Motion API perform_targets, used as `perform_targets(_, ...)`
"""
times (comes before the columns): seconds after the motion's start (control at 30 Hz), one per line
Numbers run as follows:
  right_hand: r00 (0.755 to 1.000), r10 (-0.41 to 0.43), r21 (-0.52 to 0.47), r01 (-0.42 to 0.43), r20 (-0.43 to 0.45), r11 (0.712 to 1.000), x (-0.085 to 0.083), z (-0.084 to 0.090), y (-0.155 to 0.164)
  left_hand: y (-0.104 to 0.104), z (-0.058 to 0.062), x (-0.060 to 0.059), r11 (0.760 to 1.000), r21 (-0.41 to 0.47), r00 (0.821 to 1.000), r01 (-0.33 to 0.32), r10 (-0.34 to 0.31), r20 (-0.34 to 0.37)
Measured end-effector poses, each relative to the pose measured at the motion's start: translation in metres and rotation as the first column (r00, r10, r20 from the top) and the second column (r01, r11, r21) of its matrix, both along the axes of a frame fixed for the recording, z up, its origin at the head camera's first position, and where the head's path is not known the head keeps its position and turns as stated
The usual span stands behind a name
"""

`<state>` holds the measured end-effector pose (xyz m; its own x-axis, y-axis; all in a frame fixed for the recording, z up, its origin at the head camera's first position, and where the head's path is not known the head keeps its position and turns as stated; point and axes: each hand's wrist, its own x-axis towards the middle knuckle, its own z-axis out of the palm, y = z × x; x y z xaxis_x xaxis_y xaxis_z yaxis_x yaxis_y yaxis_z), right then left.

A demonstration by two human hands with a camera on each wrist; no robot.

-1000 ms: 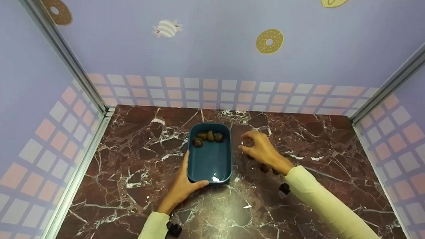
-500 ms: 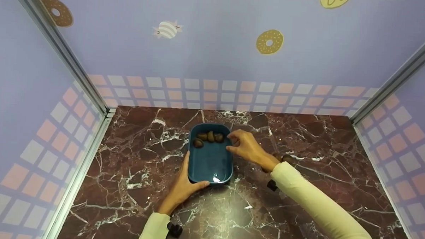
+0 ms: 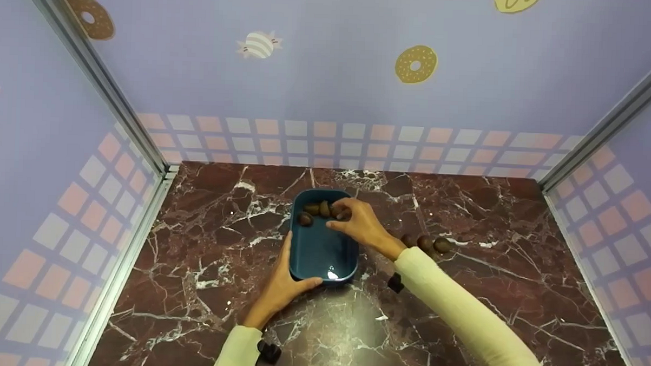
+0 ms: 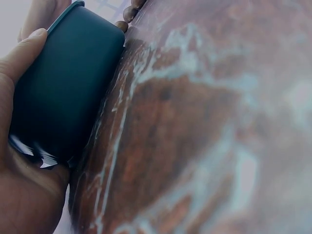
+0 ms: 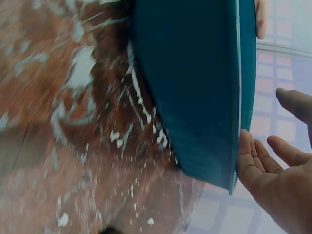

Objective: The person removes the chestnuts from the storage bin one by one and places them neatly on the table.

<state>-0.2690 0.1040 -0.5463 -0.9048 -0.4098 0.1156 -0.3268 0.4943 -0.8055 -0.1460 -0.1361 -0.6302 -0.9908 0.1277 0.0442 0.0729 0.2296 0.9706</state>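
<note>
A dark teal rectangular box (image 3: 323,253) stands on the marbled table, long side pointing away from me. My left hand (image 3: 283,287) grips its near left corner, with fingers along the left wall and thumb at the front rim. Several brown, rounded, chestnut-like pieces (image 3: 305,219) lie in its far end. My right hand (image 3: 359,222) reaches over the far right rim, fingertips close to the pieces there. In the right wrist view its thumb and fingers (image 5: 287,151) stand apart with nothing visible between them. In the left wrist view the box (image 4: 68,83) hides most fingers.
More of the brown pieces (image 3: 425,244) lie on the table to the right of the box, close beyond the right forearm. Patterned lilac panels (image 3: 329,85) enclose the table at the back and both sides. Metal rails (image 3: 104,88) run up the corners.
My right hand has moved left from beside the box to over its far right corner, uncovering the loose pieces on the table. The left hand and the box have stayed in place.
</note>
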Motion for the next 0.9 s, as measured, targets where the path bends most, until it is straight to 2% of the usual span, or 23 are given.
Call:
perform_targets(0.2,0.994,-0.088,-0.049,0.091,0.061,0.995,-0.004,-0.010,-0.018,0.000,0.001,0.000,1.000,0.021,1.000,0.006,-0.006,0.003)
perform_targets(0.4,0.982,-0.114,-0.044,0.122,0.148,0.992,-0.008,-0.019,-0.032,0.000,0.001,-0.001,1.000,0.028,1.000,0.008,-0.008,-0.007)
perform_targets(0.53,0.976,-0.128,-0.029,0.135,0.177,0.990,-0.009,-0.021,-0.037,0.001,0.001,-0.001,1.000,0.021,1.000,0.010,-0.010,-0.012)
perform_targets(0.73,0.981,-0.081,-0.008,0.084,0.174,0.996,-0.007,-0.023,-0.043,0.000,0.000,-0.001,1.000,-0.006,1.000,0.004,-0.004,-0.017)
perform_targets(0.83,0.989,-0.045,0.024,0.042,0.138,0.999,-0.008,-0.028,-0.045,0.000,-0.001,-0.001,1.000,-0.016,1.000,-0.003,0.003,-0.025)
perform_targets(0.87,0.992,-0.031,0.038,0.027,0.121,0.999,-0.009,-0.032,-0.045,0.000,-0.001,-0.001,1.000,-0.018,1.000,-0.004,0.003,-0.028)
perform_targets(0.9,0.996,-0.008,0.053,0.004,0.083,0.999,-0.015,-0.045,-0.044,0.000,-0.001,-0.001,1.000,-0.012,1.000,-0.001,0.001,-0.025)
